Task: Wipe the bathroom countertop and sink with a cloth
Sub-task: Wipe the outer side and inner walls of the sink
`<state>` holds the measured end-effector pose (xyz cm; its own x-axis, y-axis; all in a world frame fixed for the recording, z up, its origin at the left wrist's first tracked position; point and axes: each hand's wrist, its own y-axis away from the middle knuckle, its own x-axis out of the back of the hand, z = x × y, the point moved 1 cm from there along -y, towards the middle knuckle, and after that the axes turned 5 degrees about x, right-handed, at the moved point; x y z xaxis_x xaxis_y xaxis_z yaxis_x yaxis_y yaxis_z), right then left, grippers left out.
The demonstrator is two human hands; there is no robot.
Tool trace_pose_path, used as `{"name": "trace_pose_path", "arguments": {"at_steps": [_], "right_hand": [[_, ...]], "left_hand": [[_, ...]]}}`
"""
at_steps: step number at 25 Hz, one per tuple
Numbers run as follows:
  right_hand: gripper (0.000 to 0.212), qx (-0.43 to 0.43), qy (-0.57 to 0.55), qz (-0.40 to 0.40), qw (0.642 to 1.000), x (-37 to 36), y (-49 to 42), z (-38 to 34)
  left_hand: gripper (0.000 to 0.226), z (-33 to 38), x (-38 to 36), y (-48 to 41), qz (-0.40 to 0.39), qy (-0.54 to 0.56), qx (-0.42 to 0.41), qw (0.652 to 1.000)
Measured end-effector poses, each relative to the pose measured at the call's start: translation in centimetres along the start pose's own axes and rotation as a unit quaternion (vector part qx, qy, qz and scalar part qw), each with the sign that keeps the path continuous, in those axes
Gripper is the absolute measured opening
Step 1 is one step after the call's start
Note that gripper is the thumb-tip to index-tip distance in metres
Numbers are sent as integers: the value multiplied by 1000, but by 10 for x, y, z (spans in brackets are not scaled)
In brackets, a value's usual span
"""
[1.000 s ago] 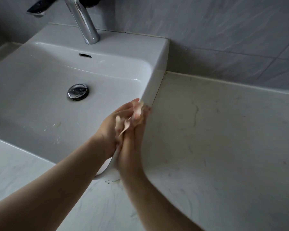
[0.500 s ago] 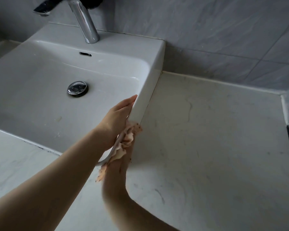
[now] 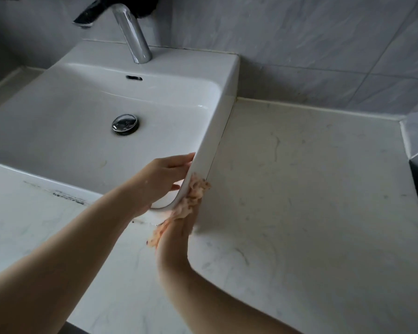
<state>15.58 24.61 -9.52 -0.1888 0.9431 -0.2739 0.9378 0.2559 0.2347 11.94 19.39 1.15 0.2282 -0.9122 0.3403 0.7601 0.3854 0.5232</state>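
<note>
Since a second ago, the left hand (image 3: 159,182), the right hand (image 3: 187,226) and the cloth (image 3: 192,197) have slid along the right wall of the sink (image 3: 228,75), from about midway to its front right corner. Over the last half second we see them barely shift.

We look down on a white rectangular sink. The left hand lies inside it at the front right corner, fingers nearly straight and flat against the inner face of the right wall, fingertips just reaching the rim. It holds nothing. The right hand is outside that same wall, directly across from the left, so only the thin wall parts the two hands. It grips a bunched, pale orange cloth and presses it against the outer face of the corner. We cannot see its fingertips, which are buried in the cloth. A loose tail of cloth hangs down along the wrist.

A pale marbled countertop (image 3: 311,201) spreads to the right of the sink and in front of it. Dark streaks (image 3: 68,197) line the counter just in front of the sink's front edge. A chrome drain (image 3: 125,124) sits in the middle of the sink, with an overflow slot (image 3: 134,78) in the back wall and a chrome faucet (image 3: 134,39) on the back rim. Grey tiles (image 3: 299,39) rise behind the sink.
</note>
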Motion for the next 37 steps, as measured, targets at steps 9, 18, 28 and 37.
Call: {"name": "trace_pose_path", "arguments": {"at_steps": [9,18,28,37], "right_hand": [[87,-102,-80,28,991,-1,-18,23],[67,9,-105,12,994,0,-36,-31],[48,37,-175,219,959,-41,3,-33],[34,46,-168,405,898,-61,0,-41]], "left_hand": [[54,-8,16,26,43,-361,-81,928],[34,-35,59,24,-40,-431,-205,878],[25,-51,117,5,-108,-354,-386,845],[45,-81,153,-5,5,-453,-412,791]]}}
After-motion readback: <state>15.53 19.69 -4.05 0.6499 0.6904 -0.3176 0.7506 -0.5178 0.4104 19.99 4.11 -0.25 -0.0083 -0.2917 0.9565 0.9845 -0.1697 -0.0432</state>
